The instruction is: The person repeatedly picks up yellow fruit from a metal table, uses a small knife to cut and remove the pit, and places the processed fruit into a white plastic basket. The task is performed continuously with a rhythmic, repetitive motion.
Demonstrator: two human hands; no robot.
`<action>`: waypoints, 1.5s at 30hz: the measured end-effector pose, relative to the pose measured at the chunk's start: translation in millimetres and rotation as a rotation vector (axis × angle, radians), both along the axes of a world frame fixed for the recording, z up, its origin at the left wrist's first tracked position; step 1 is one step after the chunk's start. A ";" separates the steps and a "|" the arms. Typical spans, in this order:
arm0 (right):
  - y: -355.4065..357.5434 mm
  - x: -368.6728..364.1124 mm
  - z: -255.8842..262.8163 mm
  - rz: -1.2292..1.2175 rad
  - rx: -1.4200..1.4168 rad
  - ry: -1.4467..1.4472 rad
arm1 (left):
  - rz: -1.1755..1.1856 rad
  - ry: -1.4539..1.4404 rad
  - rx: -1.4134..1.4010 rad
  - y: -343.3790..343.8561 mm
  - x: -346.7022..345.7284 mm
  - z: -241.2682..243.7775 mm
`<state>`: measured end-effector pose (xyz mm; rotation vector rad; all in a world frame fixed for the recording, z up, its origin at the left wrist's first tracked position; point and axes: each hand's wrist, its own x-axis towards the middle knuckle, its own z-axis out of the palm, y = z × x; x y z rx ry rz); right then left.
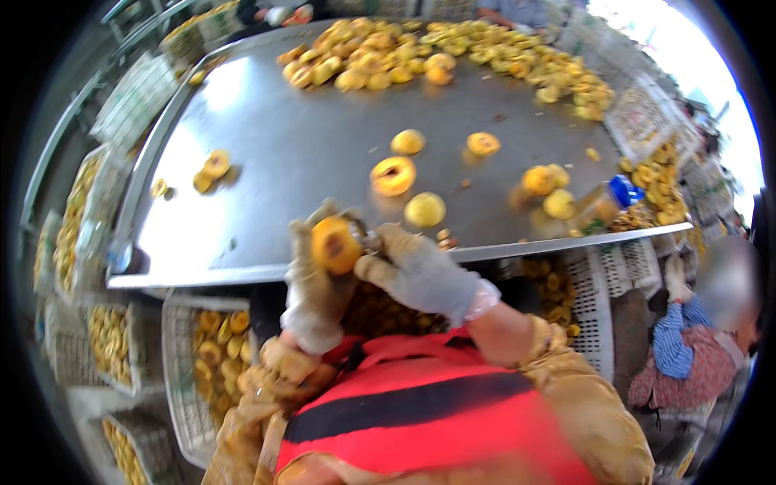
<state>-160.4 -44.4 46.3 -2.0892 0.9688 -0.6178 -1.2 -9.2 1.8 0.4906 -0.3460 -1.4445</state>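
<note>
My left hand (312,297), in a soiled whitish glove, grips a yellow peach half (335,247) with its cut face and brown centre turned up towards me. Against the fruit's right side is a small metal tool (366,235), probably a pitting knife or spoon, held in my gloved right hand (424,273). Its working end is partly hidden by the fruit and fingers. Both hands are over the near edge of a steel table (291,157). Just beyond them lie a cut peach half (393,176) with a dark centre, and a rounded peach piece (425,210).
Peach pieces (370,51) are heaped along the table's far side. A blue-lidded clear jar (606,197) lies at the right by pit scraps (630,218). Crates of fruit (182,376) flank my lap. Co-workers sit at the far side and at the right (685,364).
</note>
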 end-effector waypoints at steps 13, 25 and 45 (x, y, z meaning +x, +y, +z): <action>19.0 25.3 -14.8 0.072 0.455 -0.194 | 0.222 -0.236 -0.173 10.1 -9.9 1.2; 23.6 17.0 38.9 0.221 0.649 0.286 | -0.224 -0.690 0.034 7.1 25.1 27.3; 10.0 -30.6 -37.3 0.461 0.378 0.405 | -0.200 -1.872 0.774 97.4 176.0 59.6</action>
